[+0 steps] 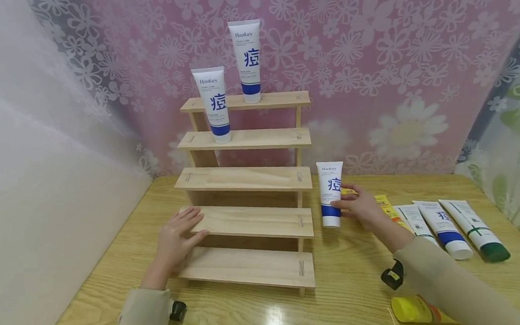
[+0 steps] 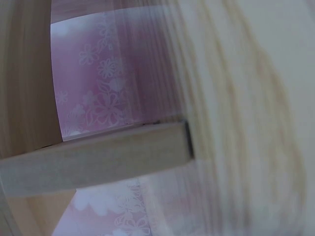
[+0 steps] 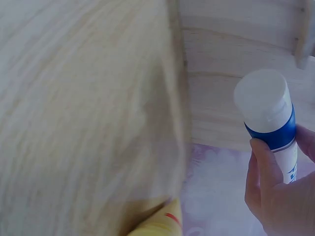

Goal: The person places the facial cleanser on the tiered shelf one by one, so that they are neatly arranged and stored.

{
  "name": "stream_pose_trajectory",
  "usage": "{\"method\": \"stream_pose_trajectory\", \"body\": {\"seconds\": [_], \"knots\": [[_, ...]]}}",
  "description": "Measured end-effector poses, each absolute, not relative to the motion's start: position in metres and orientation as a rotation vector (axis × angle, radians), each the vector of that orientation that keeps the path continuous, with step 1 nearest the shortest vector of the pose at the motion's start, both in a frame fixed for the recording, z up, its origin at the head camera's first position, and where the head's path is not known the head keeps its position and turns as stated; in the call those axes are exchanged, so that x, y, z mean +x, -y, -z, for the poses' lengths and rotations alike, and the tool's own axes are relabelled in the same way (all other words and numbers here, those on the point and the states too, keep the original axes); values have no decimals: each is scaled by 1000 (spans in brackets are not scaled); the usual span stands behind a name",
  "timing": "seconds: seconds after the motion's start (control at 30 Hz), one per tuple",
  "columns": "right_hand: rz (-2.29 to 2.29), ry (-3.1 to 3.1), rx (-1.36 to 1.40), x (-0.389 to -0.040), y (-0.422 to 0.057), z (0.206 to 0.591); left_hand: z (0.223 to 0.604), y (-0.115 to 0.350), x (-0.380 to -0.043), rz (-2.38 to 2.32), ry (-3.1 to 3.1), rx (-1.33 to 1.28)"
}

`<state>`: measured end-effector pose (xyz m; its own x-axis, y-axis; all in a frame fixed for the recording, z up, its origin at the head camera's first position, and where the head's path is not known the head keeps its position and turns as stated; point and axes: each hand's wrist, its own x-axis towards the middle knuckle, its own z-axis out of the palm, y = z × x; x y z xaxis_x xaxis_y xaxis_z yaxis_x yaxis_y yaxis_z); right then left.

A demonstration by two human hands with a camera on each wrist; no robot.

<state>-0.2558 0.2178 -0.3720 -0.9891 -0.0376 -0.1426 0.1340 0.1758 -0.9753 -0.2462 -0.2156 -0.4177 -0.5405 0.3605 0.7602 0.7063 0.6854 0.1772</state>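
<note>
My right hand pinches a white squeeze tube with a blue band near its white cap. The tube is upright, cap down, just right of a stepped wooden display rack. In the right wrist view, thumb and fingers grip the tube close to the cap. My left hand rests on the left end of the rack's second step from the bottom, fingers extended. Two matching tubes stand cap down on the rack: one on the top step, one on the step below, toward the left.
Right of the rack, more tubes lie on the wooden table: yellow ones, a blue-banded white one and green-marked white ones. A yellow tube lies near the front. Behind hangs a pink floral curtain; a white wall stands left.
</note>
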Motion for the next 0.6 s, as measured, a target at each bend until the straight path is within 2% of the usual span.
{"method": "stream_pose_trajectory", "body": {"seconds": [0.6], "knots": [[2038,-2346,55,-241,-216,336,415,214,-245,645,2165,-819]]}}
